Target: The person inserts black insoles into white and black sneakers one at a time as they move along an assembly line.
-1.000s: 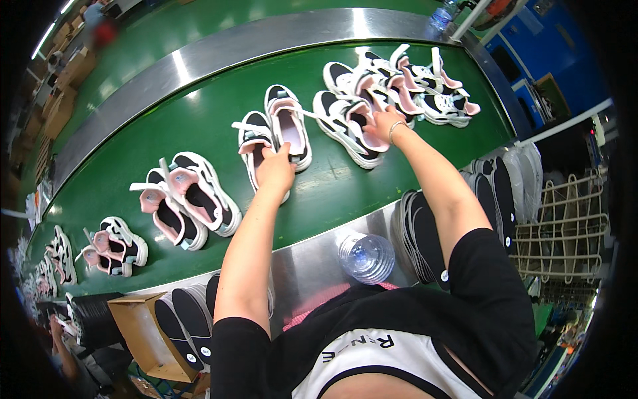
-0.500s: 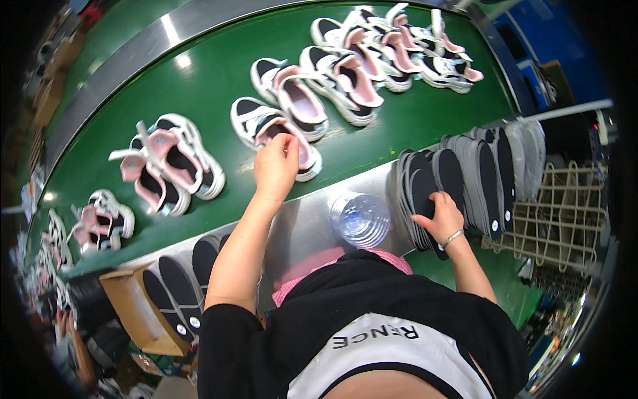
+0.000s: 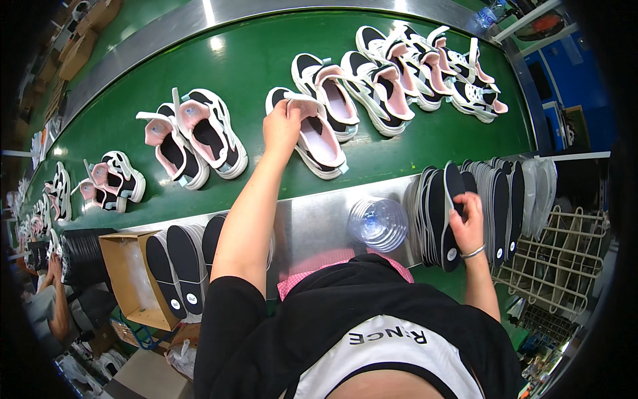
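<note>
With closed fingers my left hand (image 3: 282,128) grips the raised tongue of a white, black and pink sneaker (image 3: 320,145) on the green belt. The sneaker's opening faces me and shows a pale footbed inside. My right hand (image 3: 469,225) pinches a black insole (image 3: 452,189) between thumb and fingers, its upper end tipped up from the row. Right beside it, a stack of black and grey insoles (image 3: 425,216) stands on edge. Another sneaker (image 3: 332,100) lies just beyond the gripped one.
Several sneakers (image 3: 382,93) sit at the far right of the green belt (image 3: 259,56), and more pairs (image 3: 199,133) at left. A clear round plastic container (image 3: 378,225) stands on the metal ledge (image 3: 309,233). Further insoles (image 3: 185,263) and a cardboard box (image 3: 139,279) are lower left; a wire rack (image 3: 555,259) is at right.
My left hand has moved from over the sneaker's opening to its tongue, now pulled up. The right hand has drawn one insole out from the stack. The view has shifted left.
</note>
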Demonstrator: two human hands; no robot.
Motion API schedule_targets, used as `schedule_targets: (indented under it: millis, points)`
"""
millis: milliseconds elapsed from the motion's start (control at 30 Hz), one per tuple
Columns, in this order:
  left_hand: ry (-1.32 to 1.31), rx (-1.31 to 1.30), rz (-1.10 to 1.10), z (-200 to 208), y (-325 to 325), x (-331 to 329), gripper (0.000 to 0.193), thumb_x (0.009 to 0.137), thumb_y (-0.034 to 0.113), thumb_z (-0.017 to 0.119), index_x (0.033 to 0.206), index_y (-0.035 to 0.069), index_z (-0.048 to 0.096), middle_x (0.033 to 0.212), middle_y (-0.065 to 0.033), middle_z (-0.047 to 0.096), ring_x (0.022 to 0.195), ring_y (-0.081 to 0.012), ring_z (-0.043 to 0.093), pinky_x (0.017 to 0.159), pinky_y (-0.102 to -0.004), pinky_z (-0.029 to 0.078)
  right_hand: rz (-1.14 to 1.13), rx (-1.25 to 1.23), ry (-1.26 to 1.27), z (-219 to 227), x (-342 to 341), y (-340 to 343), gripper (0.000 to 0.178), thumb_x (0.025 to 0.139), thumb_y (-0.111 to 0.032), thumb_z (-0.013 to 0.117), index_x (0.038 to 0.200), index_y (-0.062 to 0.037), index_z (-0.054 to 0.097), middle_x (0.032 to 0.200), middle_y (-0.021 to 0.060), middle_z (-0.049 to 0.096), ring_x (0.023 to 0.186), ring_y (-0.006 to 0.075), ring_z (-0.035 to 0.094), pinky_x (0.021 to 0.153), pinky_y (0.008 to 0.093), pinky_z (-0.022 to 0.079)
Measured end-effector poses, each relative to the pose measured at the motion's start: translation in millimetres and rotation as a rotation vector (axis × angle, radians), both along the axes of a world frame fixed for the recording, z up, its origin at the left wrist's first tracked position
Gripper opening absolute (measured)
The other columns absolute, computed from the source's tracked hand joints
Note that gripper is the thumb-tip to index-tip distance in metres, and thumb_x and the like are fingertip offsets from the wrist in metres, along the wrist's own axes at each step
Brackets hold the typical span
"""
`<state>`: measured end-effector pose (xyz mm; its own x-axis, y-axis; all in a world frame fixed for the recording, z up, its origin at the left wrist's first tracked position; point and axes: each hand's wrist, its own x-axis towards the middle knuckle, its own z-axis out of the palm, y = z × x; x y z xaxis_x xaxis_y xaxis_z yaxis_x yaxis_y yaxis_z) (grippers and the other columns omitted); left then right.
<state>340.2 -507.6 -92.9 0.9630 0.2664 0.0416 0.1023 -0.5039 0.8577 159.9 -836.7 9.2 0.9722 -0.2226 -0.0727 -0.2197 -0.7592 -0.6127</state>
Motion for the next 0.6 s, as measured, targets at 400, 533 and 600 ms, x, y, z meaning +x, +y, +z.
schedule_targets:
  millis: [400, 533, 600]
  points:
    - [0.088, -0.139, 0.068, 15.1, -11.1, -23.1, 0.030, 0.069, 0.032, 0.064, 0.082, 0.006, 0.057, 0.073, -0.0130, 0.061, 0.069, -0.0284, 0.059, 0.060, -0.0350, 0.045, 1.101, -0.736, 0.062, -64.3, 159.7, 196.0, 0.018, 0.070, -0.007, 0.051, 0.083, 0.0001, 0.060, 0.096, 0.0176, 0.053, 0.085, 0.0281, 0.056, 0.067, 0.0339, 0.049]
    - [0.043, -0.039, 0.092, 0.0, -11.9, -21.3, 0.029, 0.071, 0.032, 0.061, 0.082, 0.006, 0.054, 0.074, -0.0158, 0.060, 0.071, -0.0336, 0.058, 0.060, -0.0396, 0.045, 1.011, -0.531, 0.008, -75.5, 157.2, 191.6, 0.020, 0.071, -0.013, 0.054, 0.088, -0.0021, 0.057, 0.108, 0.0197, 0.047, 0.095, 0.0294, 0.051, 0.073, 0.0363, 0.047]
    - [0.044, -0.059, 0.107, -9.1, -12.2, -22.5, 0.026, 0.074, 0.027, 0.057, 0.082, 0.004, 0.052, 0.076, -0.0165, 0.060, 0.074, -0.0348, 0.057, 0.063, -0.0414, 0.044, 1.005, -0.469, -0.060, -65.0, 138.7, 174.2, 0.025, 0.070, -0.018, 0.056, 0.089, -0.0028, 0.053, 0.105, 0.0183, 0.047, 0.093, 0.0288, 0.052, 0.074, 0.0389, 0.044]
